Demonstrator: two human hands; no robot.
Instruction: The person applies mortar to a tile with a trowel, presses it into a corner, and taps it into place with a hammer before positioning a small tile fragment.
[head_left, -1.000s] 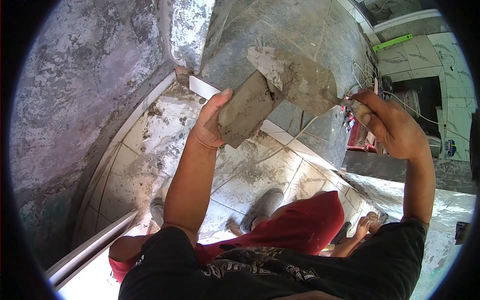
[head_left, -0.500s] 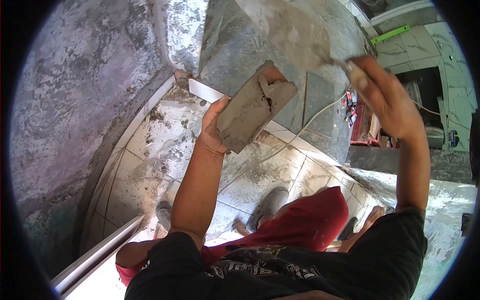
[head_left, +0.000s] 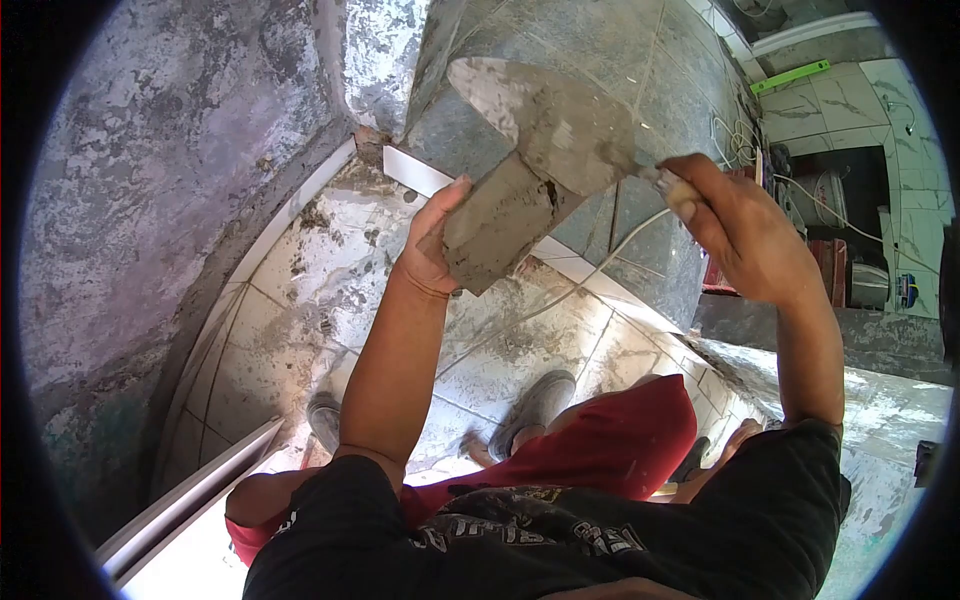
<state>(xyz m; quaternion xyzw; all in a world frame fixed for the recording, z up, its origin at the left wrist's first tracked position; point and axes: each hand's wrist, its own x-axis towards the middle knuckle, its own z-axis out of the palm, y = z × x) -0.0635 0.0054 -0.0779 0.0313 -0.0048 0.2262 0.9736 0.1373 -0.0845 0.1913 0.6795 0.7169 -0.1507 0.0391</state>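
Note:
My left hand [head_left: 432, 240] grips the near end of a tile piece [head_left: 500, 225], whose upper face is coated in wet grey mortar. Fingers wrap its left edge, and those underneath are mostly hidden. In my right hand [head_left: 735, 220] is the handle of a pointed trowel [head_left: 570, 120]. Its broad blade, smeared with mortar, lies over the far end of the tile piece, with the tip pointing up and left. The blade covers that end, and the two appear to touch.
White skirting strips [head_left: 290, 215] run along the wall base and step edge. A pale cable [head_left: 600, 265] crosses the step onto the mortar-stained floor tiles [head_left: 260, 350]. A green level [head_left: 790, 77] lies at the upper right. A person's foot [head_left: 740, 440] shows beside the red trousers.
My right hand has moved left and slightly down, bringing the trowel blade onto the tile piece's far end. The reddish patch there is now covered. My left hand keeps its grip.

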